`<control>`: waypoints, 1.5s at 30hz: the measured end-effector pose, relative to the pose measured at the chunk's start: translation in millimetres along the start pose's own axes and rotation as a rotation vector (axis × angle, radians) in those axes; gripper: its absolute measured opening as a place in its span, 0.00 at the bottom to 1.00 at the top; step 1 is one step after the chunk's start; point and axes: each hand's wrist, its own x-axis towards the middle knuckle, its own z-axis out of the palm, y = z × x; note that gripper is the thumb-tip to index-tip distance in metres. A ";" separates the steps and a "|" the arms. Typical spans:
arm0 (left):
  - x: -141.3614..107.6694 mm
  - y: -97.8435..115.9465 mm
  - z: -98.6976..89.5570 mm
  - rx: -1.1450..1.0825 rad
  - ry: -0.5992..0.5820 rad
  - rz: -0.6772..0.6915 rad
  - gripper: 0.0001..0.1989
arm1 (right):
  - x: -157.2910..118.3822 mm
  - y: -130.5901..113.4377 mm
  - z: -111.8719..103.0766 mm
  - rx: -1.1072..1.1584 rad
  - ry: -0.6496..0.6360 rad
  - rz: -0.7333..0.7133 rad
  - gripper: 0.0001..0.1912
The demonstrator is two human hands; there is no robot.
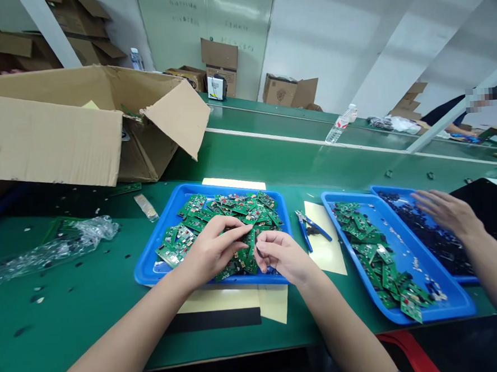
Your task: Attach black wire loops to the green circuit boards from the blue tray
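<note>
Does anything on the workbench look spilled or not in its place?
Yes: small dark bits lie scattered on the green bench near the crumpled plastic, outside any tray. One circuit board sticks over the near rim of the blue tray right of the cutters.

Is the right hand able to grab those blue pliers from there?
Probably yes. The blue pliers lie uncovered beside the tray, near the right hand, and nothing tall stands between. The hand seems to pinch a small dark piece, though, so it may need freeing first.

A pale green panel [176, 44] interrupts the white wall [327, 29] behind the green workbench [70, 303].
</note>
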 end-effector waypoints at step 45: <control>11.0 24.4 4.1 -0.688 -0.316 -0.722 0.16 | 6.9 15.9 6.6 -0.323 0.299 -0.513 0.19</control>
